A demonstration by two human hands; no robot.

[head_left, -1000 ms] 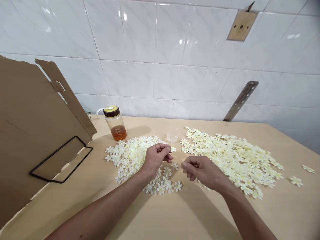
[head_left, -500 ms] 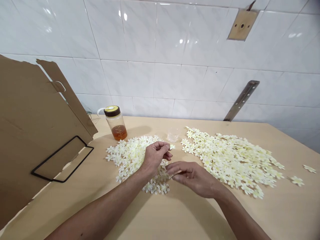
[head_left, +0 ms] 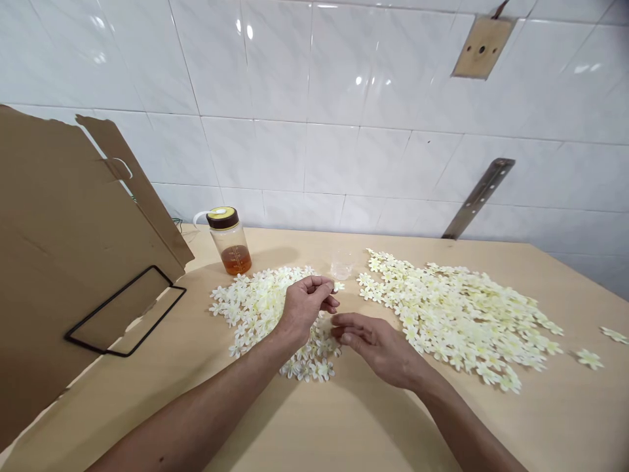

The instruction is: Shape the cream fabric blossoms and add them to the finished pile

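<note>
My left hand (head_left: 308,303) is closed in a pinch above the right side of the left pile of white fabric flowers (head_left: 260,298). A single small flower (head_left: 339,286) shows at its fingertips. Just below and to the right is my right hand (head_left: 371,344), its fingers curled and thumb drawn close to them. Anything between those fingertips is too small or hidden to make out. Under the right hand's fingertips lies the near edge of the left pile. A small clear cup (head_left: 341,265) stands right behind the left hand.
A wider pile of yellowish-white flowers (head_left: 452,314) spreads over the table (head_left: 314,426) at right, with loose flowers beyond it. At left stand a bottle of amber liquid (head_left: 236,252), a cardboard sheet (head_left: 73,229) and a black wire frame (head_left: 125,314). A tiled wall (head_left: 324,157) rises behind.
My right hand has lifted slightly away from the near edge of the left pile, where a flower now shows beneath its fingers. The left hand keeps its pinch almost unmoved.
</note>
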